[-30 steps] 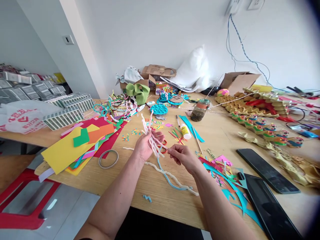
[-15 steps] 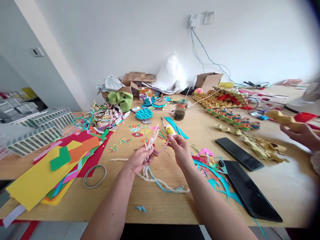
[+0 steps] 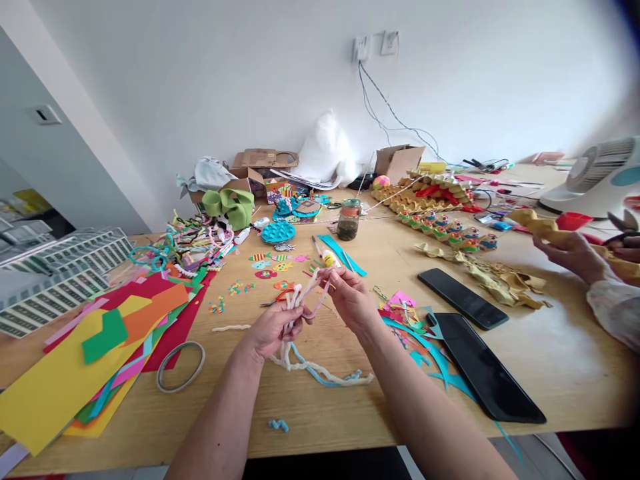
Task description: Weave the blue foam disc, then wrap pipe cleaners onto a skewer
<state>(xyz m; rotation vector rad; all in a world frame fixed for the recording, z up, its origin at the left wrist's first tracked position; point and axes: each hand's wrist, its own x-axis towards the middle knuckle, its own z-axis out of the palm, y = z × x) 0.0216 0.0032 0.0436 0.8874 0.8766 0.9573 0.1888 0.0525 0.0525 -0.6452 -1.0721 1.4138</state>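
Observation:
My left hand (image 3: 274,328) is closed around a bundle of white pipe cleaners (image 3: 297,293), held just above the table. My right hand (image 3: 353,303) pinches the upper end of a white strand, and a pale pink pipe cleaner (image 3: 321,300) runs between both hands. White and light blue pipe cleaners (image 3: 320,375) trail below onto the tabletop. Behind the bundle lies a small tool with orange-red handles (image 3: 285,295), partly covered. Flat paper fish (image 3: 266,274) and a glue bottle (image 3: 330,259) sit beyond my hands. A short blue curl (image 3: 278,425) lies near the front edge.
Coloured sheets (image 3: 55,373) and a tape ring (image 3: 181,367) lie to the left. Two black phone-like slabs (image 3: 487,367) and paper scraps are at the right. A glass jar (image 3: 349,221) stands behind. A co-worker's hand (image 3: 575,257) holds egg-carton card at far right, near scissors.
My view has swung right. My right hand has drawn closer to the left one and now pinches the white strand's top, which stood free before. Scissors have appeared by the co-worker.

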